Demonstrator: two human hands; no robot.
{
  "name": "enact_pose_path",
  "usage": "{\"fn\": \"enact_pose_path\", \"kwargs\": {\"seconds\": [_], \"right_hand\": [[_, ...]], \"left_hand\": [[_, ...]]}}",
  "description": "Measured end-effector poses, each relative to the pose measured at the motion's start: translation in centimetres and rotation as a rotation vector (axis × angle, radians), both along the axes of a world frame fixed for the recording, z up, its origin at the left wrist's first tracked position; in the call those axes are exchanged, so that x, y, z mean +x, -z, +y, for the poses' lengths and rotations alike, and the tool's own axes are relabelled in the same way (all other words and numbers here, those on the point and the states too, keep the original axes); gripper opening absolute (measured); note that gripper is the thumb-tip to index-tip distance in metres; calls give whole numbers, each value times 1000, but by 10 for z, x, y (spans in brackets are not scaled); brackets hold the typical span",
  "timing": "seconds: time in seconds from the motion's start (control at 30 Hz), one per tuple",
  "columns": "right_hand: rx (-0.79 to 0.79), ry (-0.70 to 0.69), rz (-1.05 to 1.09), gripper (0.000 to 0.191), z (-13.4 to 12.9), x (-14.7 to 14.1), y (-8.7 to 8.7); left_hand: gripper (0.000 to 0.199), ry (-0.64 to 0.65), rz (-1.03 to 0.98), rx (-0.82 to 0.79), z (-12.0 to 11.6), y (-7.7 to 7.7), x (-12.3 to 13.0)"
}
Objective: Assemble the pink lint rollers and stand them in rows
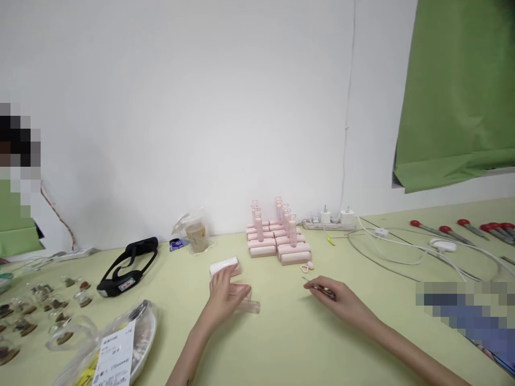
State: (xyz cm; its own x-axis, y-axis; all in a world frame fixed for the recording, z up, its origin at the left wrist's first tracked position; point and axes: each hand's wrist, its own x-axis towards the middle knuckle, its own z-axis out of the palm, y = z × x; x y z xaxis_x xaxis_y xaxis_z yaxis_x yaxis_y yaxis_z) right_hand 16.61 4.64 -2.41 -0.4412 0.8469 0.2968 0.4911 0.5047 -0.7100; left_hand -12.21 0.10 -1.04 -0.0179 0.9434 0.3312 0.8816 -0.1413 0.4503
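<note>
Lying on the table point(281, 343) at the left hand point(222, 295), the clear tube point(251, 306) is the thing to read first. Its long axis runs roughly left to right, and its open-looking right end points toward the right side of the table. The other end goes out of sight under the left hand, which is clearly the nearer of the 2 hands. From the right hand point(346, 305), the tube lies well off to the left, with bare table between.

The hands are apart. The left fingers reach forward and the thumb points right, over a pink piece point(245, 287) just beyond the tube; whether they grip it or only rest on it, I cannot tell. The right fingers are closed on a small metal tool point(326, 292), its thin tip pointing left and away from the person.

Just past the left fingertips, 1 white-and-pink case point(224, 264) lies on its side. Ahead of the right hand sits a small loop charm point(309, 265). Beyond, between the directions of the 2 hands, pink cases point(295, 257) lie in 2 columns, with clear holders point(293, 236) standing upright on them.
</note>
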Motion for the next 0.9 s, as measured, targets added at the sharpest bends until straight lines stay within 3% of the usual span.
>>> {"fn": "enact_pose_path", "kwargs": {"seconds": [0.1,0.17,0.23,0.3,0.37,0.43,0.53,0.7,0.9], "right_hand": [[-35,122,79,33,2,18,7],[-22,168,79,34,0,22,11],[0,156,52,32,-3,23,14],[30,119,32,30,-6,23,15],[55,92,18,27,-7,23,16],[66,83,12,26,-6,25,16],[89,104,20,25,-4,28,16],[165,197,77,24,-2,29,13],[143,225,283,25,-10,29,-1]], "left_hand": [[43,-14,37,30,42,-20,13],[33,25,57,4,71,-25,30],[33,84,64,-29,95,-22,53],[46,115,54,-49,113,-12,80],[58,94,42,-60,124,-1,105],[57,40,32,-56,130,7,123],[41,-2,19,-48,133,12,132],[35,23,-7,-11,120,1,115],[33,3,-77,91,61,-8,91]]}}
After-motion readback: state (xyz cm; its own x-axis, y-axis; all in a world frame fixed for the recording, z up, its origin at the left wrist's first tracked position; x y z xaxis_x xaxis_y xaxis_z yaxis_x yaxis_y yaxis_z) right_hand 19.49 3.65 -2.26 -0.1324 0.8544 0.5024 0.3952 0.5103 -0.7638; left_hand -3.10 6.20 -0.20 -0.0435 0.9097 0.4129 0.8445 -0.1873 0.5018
